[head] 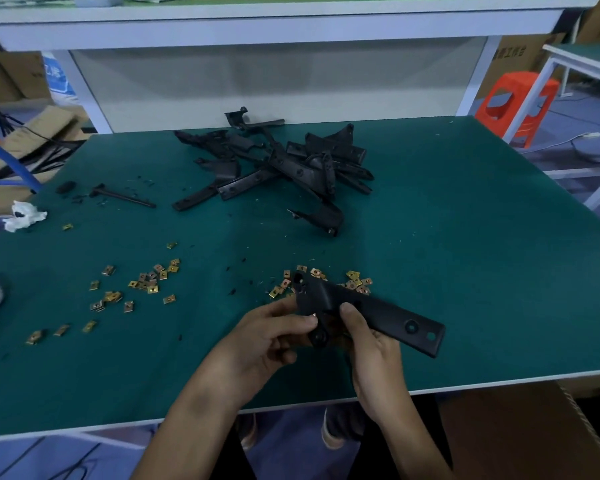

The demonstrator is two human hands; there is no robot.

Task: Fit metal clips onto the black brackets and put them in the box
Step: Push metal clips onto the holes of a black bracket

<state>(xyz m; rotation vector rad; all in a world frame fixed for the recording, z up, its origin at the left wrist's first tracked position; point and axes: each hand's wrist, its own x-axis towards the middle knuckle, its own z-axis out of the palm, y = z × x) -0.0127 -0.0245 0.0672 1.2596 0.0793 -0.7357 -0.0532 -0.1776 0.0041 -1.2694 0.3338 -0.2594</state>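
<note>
Left hand (pixel 274 336): fingers curled, pinching the bent hub end of the black bracket (pixel 381 315). There is a coppery glint at the fingertip, likely a clip being pressed on; too small to confirm. Right hand (pixel 373 351): thumb on top, fingers wrapped under the bracket's middle, a firm grip.

The bracket is held above the near edge of the green table (pixel 499 237), its long flat arm pointing right with two holes at the free end.

Handling guess: moulded plastic, stiff, light, not fragile, matte so not slippery. Best held at the middle or the hub so the mounting spots stay free. Clips are small springy sheet metal with sharp edges, so pinch them by the flat sides.

Just behind the bracket lies a near cluster of metal clips (pixel 357 284). Left of it is a wider scatter of clips (pixel 149 284). Far centre is a pile of loose brackets (pixel 291 161), not yet handled. Near right, below the table edge, is a cardboard box (pixel 520 431), probably the drop-off. Far left lies crumpled white paper (pixel 25 216). An orange stool (pixel 520 102) stands far right.
</note>
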